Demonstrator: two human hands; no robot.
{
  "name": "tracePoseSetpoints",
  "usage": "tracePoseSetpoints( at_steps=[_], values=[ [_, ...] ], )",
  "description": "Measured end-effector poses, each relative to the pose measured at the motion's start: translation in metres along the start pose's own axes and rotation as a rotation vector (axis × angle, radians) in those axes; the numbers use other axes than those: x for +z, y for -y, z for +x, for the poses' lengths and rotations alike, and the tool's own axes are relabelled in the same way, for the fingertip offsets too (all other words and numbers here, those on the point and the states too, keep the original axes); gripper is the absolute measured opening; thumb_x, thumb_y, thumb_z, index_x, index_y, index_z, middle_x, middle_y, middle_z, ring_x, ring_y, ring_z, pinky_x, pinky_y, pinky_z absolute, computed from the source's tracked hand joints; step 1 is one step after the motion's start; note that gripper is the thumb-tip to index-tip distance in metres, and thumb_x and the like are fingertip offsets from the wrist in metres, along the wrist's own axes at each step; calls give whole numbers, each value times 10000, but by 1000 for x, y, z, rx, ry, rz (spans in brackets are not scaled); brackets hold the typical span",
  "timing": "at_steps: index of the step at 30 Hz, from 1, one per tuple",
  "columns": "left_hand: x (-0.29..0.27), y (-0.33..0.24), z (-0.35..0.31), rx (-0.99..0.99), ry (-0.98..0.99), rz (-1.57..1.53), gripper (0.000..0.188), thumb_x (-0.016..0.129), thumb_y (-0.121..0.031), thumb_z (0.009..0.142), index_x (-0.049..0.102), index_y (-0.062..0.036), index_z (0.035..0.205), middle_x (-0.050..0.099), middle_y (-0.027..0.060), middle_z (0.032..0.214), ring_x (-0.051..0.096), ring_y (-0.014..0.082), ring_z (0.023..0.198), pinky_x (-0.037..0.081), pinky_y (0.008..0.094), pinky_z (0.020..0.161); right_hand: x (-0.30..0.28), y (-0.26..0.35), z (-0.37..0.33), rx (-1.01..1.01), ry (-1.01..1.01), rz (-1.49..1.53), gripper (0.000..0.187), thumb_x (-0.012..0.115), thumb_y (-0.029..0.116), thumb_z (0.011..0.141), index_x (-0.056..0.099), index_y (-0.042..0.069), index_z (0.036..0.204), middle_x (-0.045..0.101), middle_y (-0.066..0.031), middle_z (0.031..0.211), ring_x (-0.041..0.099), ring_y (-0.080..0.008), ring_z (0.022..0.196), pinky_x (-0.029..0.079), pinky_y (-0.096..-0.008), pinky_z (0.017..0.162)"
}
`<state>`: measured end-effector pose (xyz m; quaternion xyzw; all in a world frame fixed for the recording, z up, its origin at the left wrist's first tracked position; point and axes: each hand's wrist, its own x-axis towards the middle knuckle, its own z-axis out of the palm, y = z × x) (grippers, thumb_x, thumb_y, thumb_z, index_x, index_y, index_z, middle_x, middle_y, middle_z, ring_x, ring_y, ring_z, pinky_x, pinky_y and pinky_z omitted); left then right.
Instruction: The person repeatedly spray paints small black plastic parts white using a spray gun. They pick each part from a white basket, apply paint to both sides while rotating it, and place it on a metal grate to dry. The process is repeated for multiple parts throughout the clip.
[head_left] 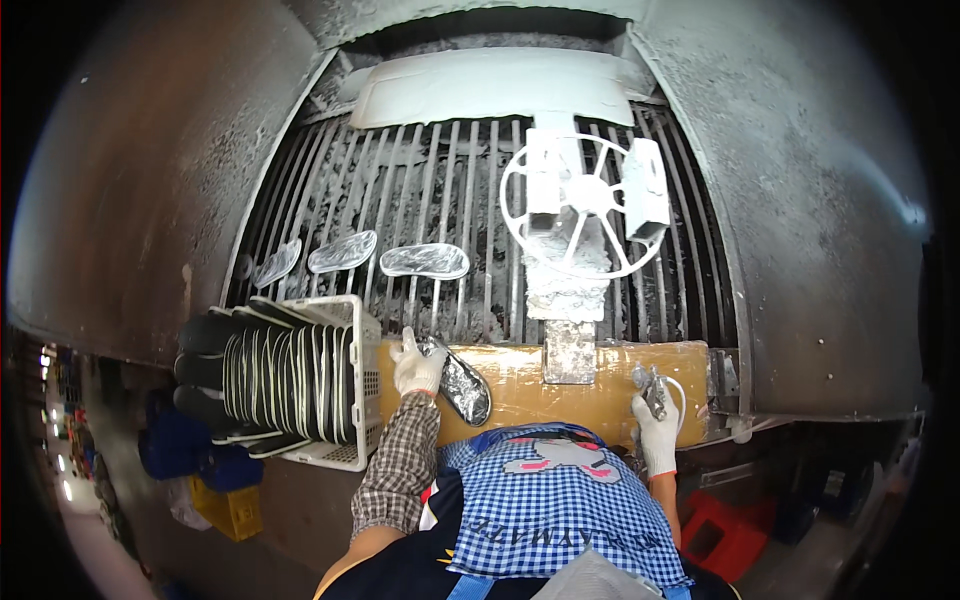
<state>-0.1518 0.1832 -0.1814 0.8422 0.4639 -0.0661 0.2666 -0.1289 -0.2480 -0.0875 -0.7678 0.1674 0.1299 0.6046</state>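
Observation:
My left hand (418,366), in a white knit glove, is at the upper end of a dark, shiny sole-shaped piece (466,390) over the tan-covered ledge. One finger points away from me; the others seem closed at the piece's edge, partly hidden. My right hand (657,432), also gloved, wraps round a small metal spray gun (653,395) with a pale hose beside it. Left of my left hand, a white plastic basket (362,385) holds a packed row of dark soles with pale edges (290,385). Three silvery sole-shaped pieces (424,261) lie on the bars beyond.
A white spoked wheel (590,193) with upright blocks stands on the coated metal grating (490,290). Metal walls (800,230) enclose both sides. The tan-covered ledge (520,400) runs before me. Below are a yellow crate (232,508) at left and a red container (728,535) at right.

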Motion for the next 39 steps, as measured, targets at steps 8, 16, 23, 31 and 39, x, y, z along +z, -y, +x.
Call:
tracePoseSetpoints(
  at_steps=[8,16,23,31,39],
  values=[
    [-5,-26,13,87,137,163,889,797,-559,801,557,-25,1470,486,304,1534,594,468,1345,492,505,1131,1,3,8,-40,50,-39,498,664,109,982,624,23,1470,638,50,966,540,-42,742,473,-234,670],
    [-17,-19,25,131,221,180,877,867,-520,790,597,67,1384,644,306,1403,654,429,1282,513,468,1107,-3,-13,7,-124,-19,57,511,646,107,1000,596,22,1500,718,-20,1201,610,-69,854,518,-242,781],
    [-42,14,36,235,558,25,657,884,-404,823,735,90,1229,772,238,1203,725,324,1152,519,399,1046,-8,0,3,-19,30,168,707,642,131,1022,357,-5,1655,632,-114,1449,613,-184,1255,468,-320,1103],
    [-122,-45,-18,165,670,-538,440,757,-157,969,654,44,1347,777,85,1022,700,127,639,495,223,424,-12,0,8,-278,12,92,789,626,90,976,285,-18,1679,578,-192,1536,571,-225,1391,411,-333,1181],
    [-110,-92,-63,168,859,-946,463,723,-234,1007,651,6,1396,767,74,1024,661,134,637,472,246,434,-12,61,-8,-223,202,-45,837,661,78,937,314,100,1699,594,-188,1529,598,-217,1363,441,-318,1148]
  ],
)
